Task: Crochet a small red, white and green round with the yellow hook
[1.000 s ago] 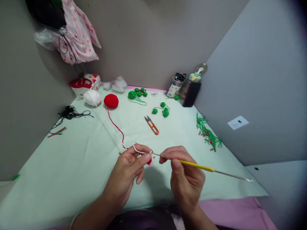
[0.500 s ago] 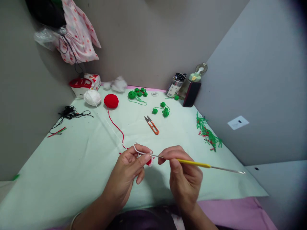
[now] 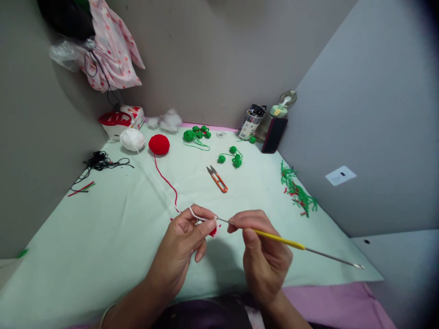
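My left hand (image 3: 187,244) pinches a small red and white crochet piece (image 3: 213,230), with white yarn looped over its index finger. My right hand (image 3: 264,253) is closed round the yellow handle of a crochet hook (image 3: 281,240). The hook's thin front end touches the piece at my left fingertips; its rear metal end points to the lower right. A red strand runs from the red yarn ball (image 3: 159,145) and a white strand from the white yarn ball (image 3: 132,140) towards my left hand.
Orange thread snips (image 3: 217,179) lie beyond my hands. Green yarn balls (image 3: 236,160) sit further back. Green and red yarn scraps (image 3: 297,191) lie at right, black yarn (image 3: 99,161) at left. A phone (image 3: 274,135) leans on a bottle (image 3: 278,111) near a pen holder (image 3: 250,123).
The hook has tilted, its rear end now lower and further right. My right hand has shifted slightly. My left hand has hardly moved.
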Tool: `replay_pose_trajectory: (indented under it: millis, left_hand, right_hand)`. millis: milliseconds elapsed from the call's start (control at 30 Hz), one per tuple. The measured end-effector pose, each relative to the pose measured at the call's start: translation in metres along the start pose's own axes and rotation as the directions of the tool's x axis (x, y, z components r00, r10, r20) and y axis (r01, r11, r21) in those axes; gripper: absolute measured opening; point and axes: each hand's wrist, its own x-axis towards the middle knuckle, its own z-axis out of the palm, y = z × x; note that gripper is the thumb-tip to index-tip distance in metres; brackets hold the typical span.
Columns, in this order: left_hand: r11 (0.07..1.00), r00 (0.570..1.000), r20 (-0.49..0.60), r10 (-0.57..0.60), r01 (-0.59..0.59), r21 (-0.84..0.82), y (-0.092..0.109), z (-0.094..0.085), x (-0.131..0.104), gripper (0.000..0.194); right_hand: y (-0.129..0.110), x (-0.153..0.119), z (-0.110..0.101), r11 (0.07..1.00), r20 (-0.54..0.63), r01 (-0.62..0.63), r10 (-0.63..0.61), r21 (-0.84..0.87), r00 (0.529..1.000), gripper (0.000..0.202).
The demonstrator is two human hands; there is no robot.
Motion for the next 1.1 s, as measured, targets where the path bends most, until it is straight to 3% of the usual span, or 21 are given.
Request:
replay_pose_trajectory:
  millis: [700,1100]
  left_hand:
    - [0.997,0.999,0.022,0.049,-0.05,0.058,-0.0003,-0.0008,0.0011,0.029]
    - [0.999,0.997,0.076,-0.007,0.004,0.038,0.0009,0.0022,-0.0013,0.029]
  right_hand:
    - [-0.0017,-0.0011,-0.0008,0.953,0.131,0.221,-0.196,-0.21,0.972,0.031]
    - [0.0038,0.0041,0.0024,0.983,0.072,0.132,-0.123,-0.131,0.99,0.031]
